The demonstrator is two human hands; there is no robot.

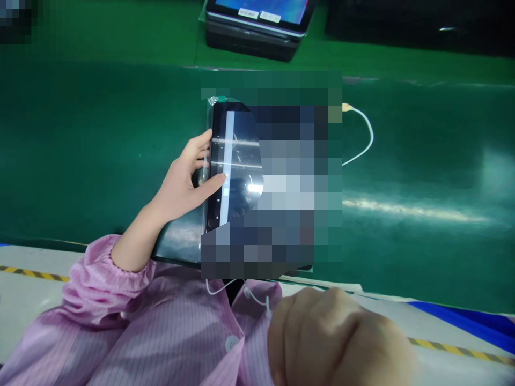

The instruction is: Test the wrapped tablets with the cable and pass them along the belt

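A black tablet [237,153] lies over the green table with its screen facing up, and much of it is hidden by a pixelated patch. My left hand [181,179] grips its left edge, with the thumb on the screen and the fingers along the side. Glare and reflections cross the glass, and clear film shows at the upper left corner. In the foreground, close to the camera, my right hand [338,340] is curled with its knuckles up, somewhat blurred. Whatever its fingers hold, if anything, is hidden.
A stack of tablets [253,35] with white labels stands at the back on the green table [422,161]. A white cable [372,134] loops out right of the pixelated patch. Below the table's front edge, yellow-black striped tape [34,273] marks the floor.
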